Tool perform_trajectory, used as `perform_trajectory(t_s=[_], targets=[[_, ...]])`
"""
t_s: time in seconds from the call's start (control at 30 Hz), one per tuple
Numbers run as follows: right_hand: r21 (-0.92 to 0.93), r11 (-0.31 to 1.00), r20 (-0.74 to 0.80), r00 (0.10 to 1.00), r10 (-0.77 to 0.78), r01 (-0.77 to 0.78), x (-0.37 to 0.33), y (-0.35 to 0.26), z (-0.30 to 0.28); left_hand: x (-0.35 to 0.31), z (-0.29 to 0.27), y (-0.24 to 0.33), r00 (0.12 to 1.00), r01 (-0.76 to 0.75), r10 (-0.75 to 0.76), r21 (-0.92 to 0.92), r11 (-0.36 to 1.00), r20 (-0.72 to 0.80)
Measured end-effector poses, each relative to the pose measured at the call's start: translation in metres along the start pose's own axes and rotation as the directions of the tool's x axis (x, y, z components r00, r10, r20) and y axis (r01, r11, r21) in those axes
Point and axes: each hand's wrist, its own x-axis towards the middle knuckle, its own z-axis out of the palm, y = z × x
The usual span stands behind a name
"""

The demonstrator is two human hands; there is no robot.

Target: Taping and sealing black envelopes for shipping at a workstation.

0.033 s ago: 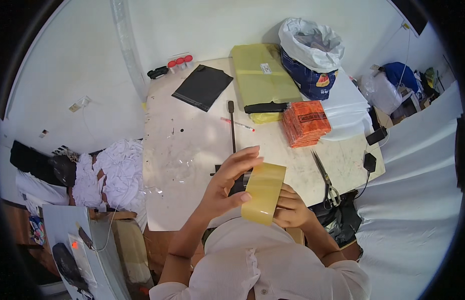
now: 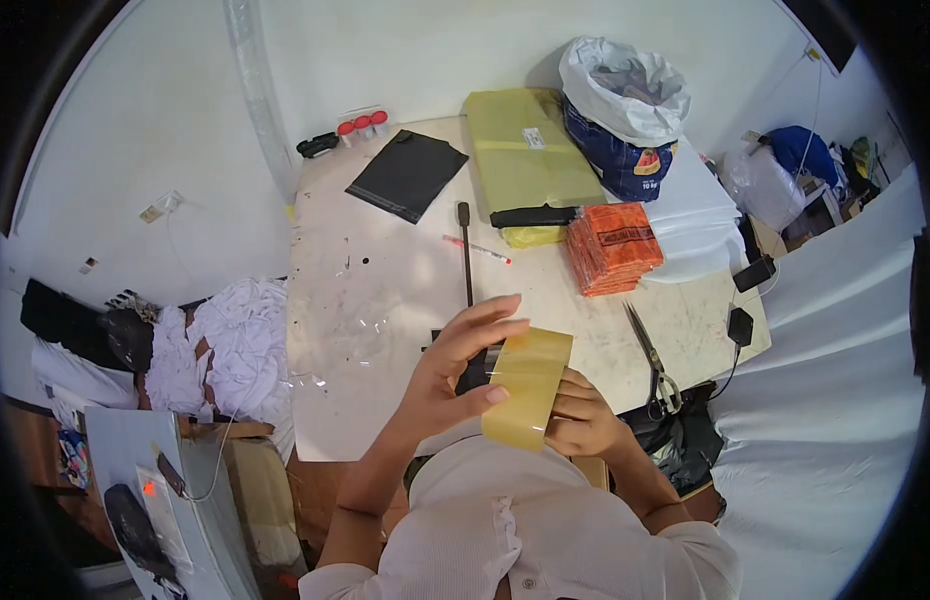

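Near the table's front edge I hold a wide roll of yellowish clear packing tape (image 2: pixel 528 385), tilted, its smooth outer face toward me. My left hand (image 2: pixel 455 370) grips its left side, the thumb on the tape face and the fingers curved over the upper edge. My right hand (image 2: pixel 585 415) is at the roll's right side with fingers bent against it; some fingertips are hidden behind the tape. Just beyond my left hand a thin black rod (image 2: pixel 467 260) stretches away from me, its near end covered by my fingers. A red and white pen (image 2: pixel 490 253) lies beside the rod.
On the table (image 2: pixel 325 400) are black scissors (image 2: pixel 650 350), a stack of orange packets (image 2: pixel 615 250), black plastic mailers (image 2: pixel 408 175), a yellow plastic bundle (image 2: pixel 530 150) and red-capped containers (image 2: pixel 362 125). A blue and white sack (image 2: pixel 620 130) stands behind. White cloth (image 2: pixel 240 350) is heaped at left.
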Motion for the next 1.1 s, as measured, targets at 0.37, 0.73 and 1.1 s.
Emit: perform_trajectory(t_s=[0.37, 0.73, 1.1], targets=[[0.008, 1.000, 0.039, 0.999, -0.028, 0.028, -0.005, -0.003, -0.001, -0.018, 0.008, 0.003, 1.000, -0.013, 0.014, 0.073, 0.997, -0.021], [0.034, 0.999, 0.107, 0.994, -0.028, 0.024, -0.006, -0.005, -0.004, -0.044, 0.013, -0.019, 0.987, -0.149, 0.143, -0.085, 0.985, -0.078], [0.098, 0.994, 0.109, 0.993, 0.034, -0.045, -0.008, -0.006, -0.001, -0.039, 0.009, 0.000, 0.987, -0.133, 0.118, -0.134, 0.982, -0.112]])
